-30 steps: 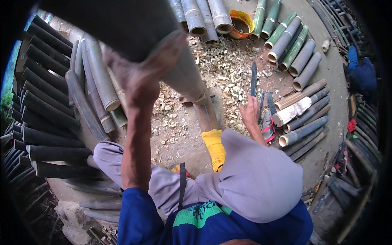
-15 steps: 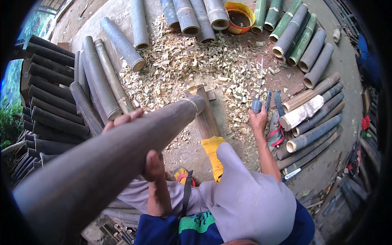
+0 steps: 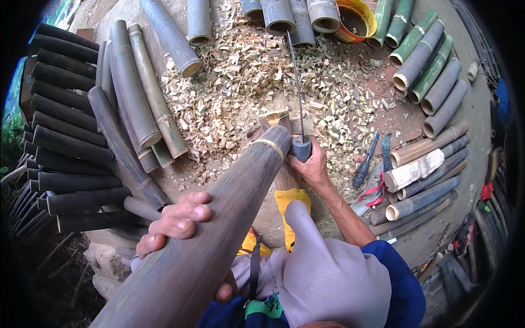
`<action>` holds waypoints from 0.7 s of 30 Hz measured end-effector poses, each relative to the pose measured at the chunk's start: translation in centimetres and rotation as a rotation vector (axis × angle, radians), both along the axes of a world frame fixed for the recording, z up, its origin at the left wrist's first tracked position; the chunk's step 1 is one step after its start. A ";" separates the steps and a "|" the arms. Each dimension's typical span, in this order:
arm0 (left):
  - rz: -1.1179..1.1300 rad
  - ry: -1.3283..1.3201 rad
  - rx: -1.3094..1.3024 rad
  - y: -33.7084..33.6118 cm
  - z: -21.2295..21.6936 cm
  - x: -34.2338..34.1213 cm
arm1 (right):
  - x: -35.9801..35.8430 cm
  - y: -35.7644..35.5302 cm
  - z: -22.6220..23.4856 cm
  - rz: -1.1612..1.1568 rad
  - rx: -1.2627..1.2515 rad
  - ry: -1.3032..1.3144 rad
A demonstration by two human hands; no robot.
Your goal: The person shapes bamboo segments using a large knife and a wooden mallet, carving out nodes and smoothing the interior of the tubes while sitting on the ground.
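Note:
My left hand [image 3: 176,220] is wrapped round a thick brown-grey bamboo tube [image 3: 224,202], fingers over its top and thumb showing at the lower side. The tube slants from the lower left up to the middle, its ringed far end above a wooden block [image 3: 275,118]. In my right hand [image 3: 313,164], just beside that end, is a long-bladed knife [image 3: 298,87] gripped by its blue-grey handle. Its blade points away from me and shows almost edge-on. Whether the blade touches the bamboo I cannot tell.
Pale wood chips [image 3: 229,82] cover the ground ahead. Bamboo tubes [image 3: 131,87] lie in an arc around, with a dark stack [image 3: 76,147] at left. A yellow-red bucket [image 3: 372,24] holds dark liquid. Another tool [image 3: 363,169] and a red-strapped sandal [image 3: 372,194] lie at right.
My right hand has lifted the knife from the ground at right and brought it beside the tube's end. The tube has swung to a steeper slant, with my left hand still on it.

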State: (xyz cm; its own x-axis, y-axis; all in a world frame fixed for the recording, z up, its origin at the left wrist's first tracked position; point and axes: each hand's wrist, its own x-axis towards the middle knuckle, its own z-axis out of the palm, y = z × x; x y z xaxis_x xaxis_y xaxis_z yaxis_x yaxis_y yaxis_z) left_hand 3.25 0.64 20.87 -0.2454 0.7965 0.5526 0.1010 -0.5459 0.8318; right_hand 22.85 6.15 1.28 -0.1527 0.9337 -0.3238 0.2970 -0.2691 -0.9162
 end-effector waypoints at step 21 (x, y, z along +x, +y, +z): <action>-0.059 -0.063 0.000 2.5 -0.2 -1.0 | 4.5 3.9 1.2 0.105 0.231 -0.115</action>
State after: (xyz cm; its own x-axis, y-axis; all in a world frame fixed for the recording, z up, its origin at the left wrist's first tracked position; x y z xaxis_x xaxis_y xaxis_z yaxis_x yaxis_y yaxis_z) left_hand 2.30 3.16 20.66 -0.2325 0.8107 0.5374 0.0158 -0.5493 0.8355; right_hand 27.40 10.05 2.50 -0.2271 0.9658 -0.1250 0.4178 -0.0193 -0.9083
